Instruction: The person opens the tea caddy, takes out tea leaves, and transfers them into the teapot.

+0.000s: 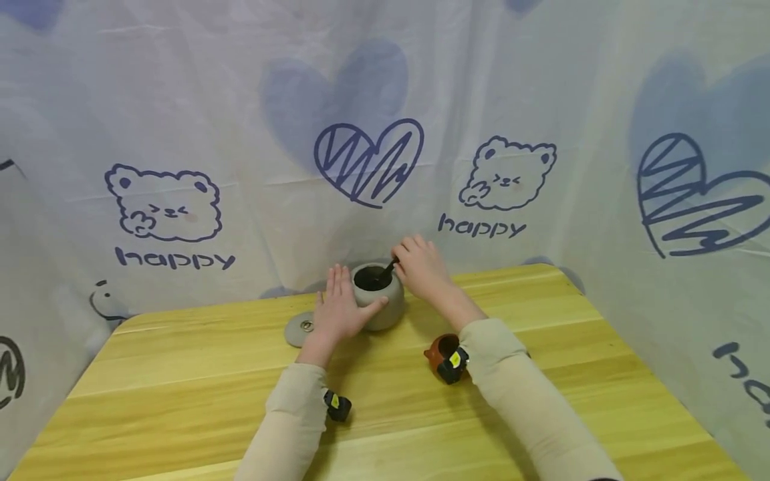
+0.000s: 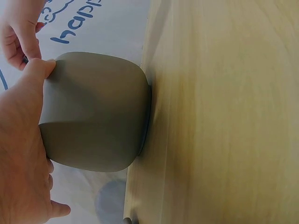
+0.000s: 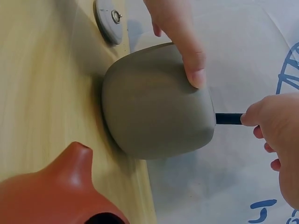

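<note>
A grey round jar (image 1: 385, 314) stands uncovered at the back of the table. My left hand (image 1: 339, 310) rests against its left side with straight fingers, the thumb laid across the front near the rim. In the right wrist view that thumb (image 3: 194, 65) touches the jar wall. My right hand (image 1: 421, 267) pinches a thin black handle (image 3: 229, 118) that slants into the jar's mouth; its lower end is hidden inside. The jar's grey lid (image 1: 296, 331) lies left of it, partly behind my left wrist. A reddish-brown clay teapot (image 1: 434, 357) sits below my right wrist, partly covered.
The wooden table (image 1: 198, 381) ends just behind the jar. A pale printed curtain (image 1: 259, 220) with hearts and bears hangs behind and at both sides. A small black camera (image 1: 338, 406) is on the left wrist.
</note>
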`<state>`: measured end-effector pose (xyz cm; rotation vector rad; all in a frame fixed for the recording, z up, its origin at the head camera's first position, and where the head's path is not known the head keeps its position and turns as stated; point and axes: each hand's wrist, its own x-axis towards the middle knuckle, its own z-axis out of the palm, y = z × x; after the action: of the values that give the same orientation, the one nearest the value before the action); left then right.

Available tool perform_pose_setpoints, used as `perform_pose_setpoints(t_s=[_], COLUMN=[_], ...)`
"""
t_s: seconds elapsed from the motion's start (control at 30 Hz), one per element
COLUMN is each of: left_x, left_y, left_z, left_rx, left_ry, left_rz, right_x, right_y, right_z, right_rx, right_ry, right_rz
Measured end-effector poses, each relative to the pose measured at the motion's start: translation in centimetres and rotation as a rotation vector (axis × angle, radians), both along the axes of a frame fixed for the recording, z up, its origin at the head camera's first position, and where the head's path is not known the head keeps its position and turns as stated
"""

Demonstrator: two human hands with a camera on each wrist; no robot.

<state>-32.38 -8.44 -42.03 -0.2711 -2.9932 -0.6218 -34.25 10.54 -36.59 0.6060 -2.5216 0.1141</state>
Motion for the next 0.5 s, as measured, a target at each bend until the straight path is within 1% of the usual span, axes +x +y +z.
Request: perform_pose_setpoints(t_s=[0.27,0.4,0.5], left_x=[0.28,0.35,0.28], left_y=[0.13,0.14,0.11], left_z=[0.13,0.20,0.13], left_rx=[0.020,0.031,0.023], left_ry=[-0.007,0.002,0.000], left_rz=[-0.001,-0.003,0.002], right_x=[-0.23,-0.42,-0.54], right_y=[-0.02,0.02,0.04], right_z=[0.13,0.09,0.11], right_rx=[-0.092,-0.115,-0.122], right_ry=[-0.060,-0.090,-0.116], right_rz=[-0.006,-0.013,-0.035])
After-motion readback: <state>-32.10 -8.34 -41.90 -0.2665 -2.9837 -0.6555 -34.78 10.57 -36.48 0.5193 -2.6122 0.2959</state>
